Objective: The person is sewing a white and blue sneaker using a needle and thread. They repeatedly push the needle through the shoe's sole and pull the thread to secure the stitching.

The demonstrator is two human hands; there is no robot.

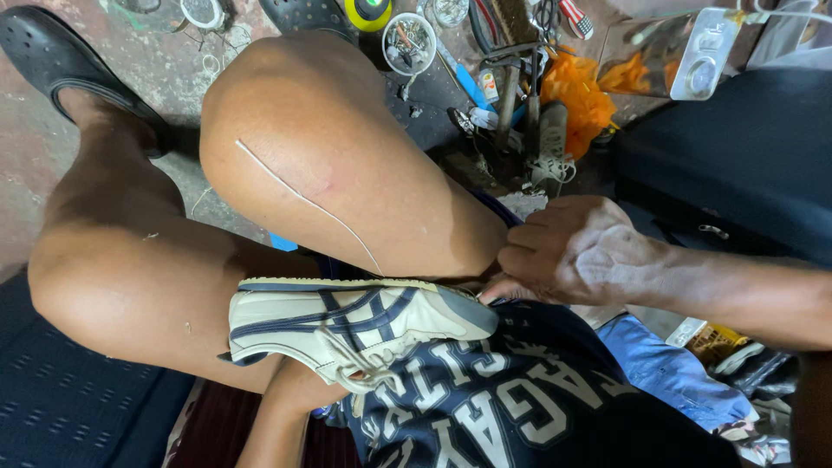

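The right hand [576, 251], fingers curled together, pinches a white thread [303, 199] at the heel of a cream sneaker [355, 321] lying sideways on the lap; the left hand's grip is hidden beneath it.

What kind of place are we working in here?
Probably an informal shoe-repair spot, worked seated low on the floor. A cream sneaker rests on the lap near the right hand, a thread lies across the knee, and tools clutter the floor.

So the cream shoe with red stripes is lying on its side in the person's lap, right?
Almost. The stripes on the cream shoe are dark blue, not red. The head view shows it lying on its side in the lap, with the right hand closed beside its heel end.
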